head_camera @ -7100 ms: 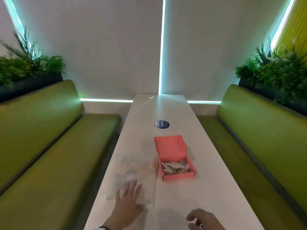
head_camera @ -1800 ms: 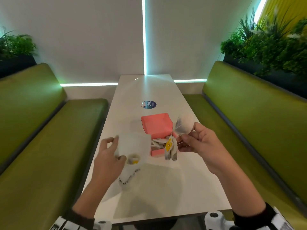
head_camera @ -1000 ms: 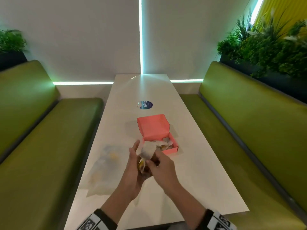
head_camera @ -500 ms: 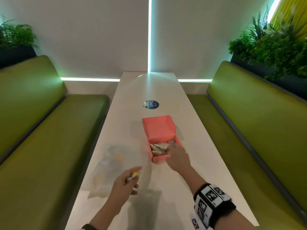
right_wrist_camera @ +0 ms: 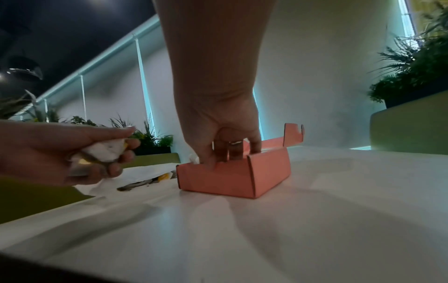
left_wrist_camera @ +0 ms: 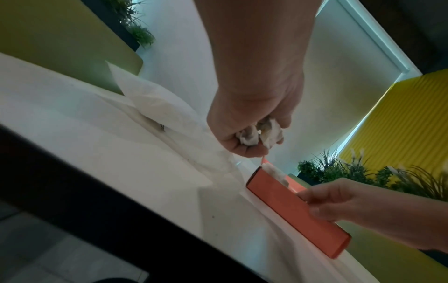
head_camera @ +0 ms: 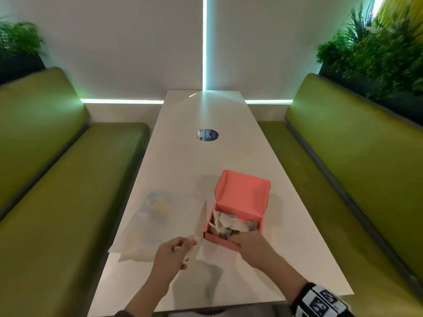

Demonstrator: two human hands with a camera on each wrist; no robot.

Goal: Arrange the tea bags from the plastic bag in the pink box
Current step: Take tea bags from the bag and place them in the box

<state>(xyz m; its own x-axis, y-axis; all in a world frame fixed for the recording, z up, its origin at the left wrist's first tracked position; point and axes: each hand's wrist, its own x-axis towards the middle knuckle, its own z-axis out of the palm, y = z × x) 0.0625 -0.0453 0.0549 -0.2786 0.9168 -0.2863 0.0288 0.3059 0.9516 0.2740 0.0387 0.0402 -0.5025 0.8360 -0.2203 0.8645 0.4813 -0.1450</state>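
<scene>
The crumpled white paper tea bags (head_camera: 229, 221) lie heaped in the small pink cardboard box (head_camera: 238, 216), which stands on the long white tabletop (head_camera: 206, 161) with its lid raised at the far side; how many there are cannot be counted, as they overlap and the right hand (head_camera: 250, 245) covers the near corner. A further clump of white tea bags with a yellow tag (right_wrist_camera: 104, 151) sits in the left hand (head_camera: 171, 255), mostly hidden by the curled fingers (right_wrist_camera: 121, 159) and seen clearly only from the wrist views. The clear, thin plastic bag (head_camera: 160, 223) lies flat on the tabletop just left of the box, its contents a faint yellow and pale blur that cannot be made out. The left hand hangs above the tabletop between bag and box, fingers closed round its clump, thumb stretched toward the box. The right hand reaches over the box's near wall, thumb outside on the front and fingers (right_wrist_camera: 234, 151) dipped inside, pinching that wall; what the fingertips touch inside is hidden. A black-and-white patterned wristband (head_camera: 320, 300) is cut off at the lower edge. Green padded benches (head_camera: 57, 179) flank the tabletop, a round blue sticker (head_camera: 207, 135) lies farther along it, and leafy plants (head_camera: 377, 53) stand behind the seat backs.
</scene>
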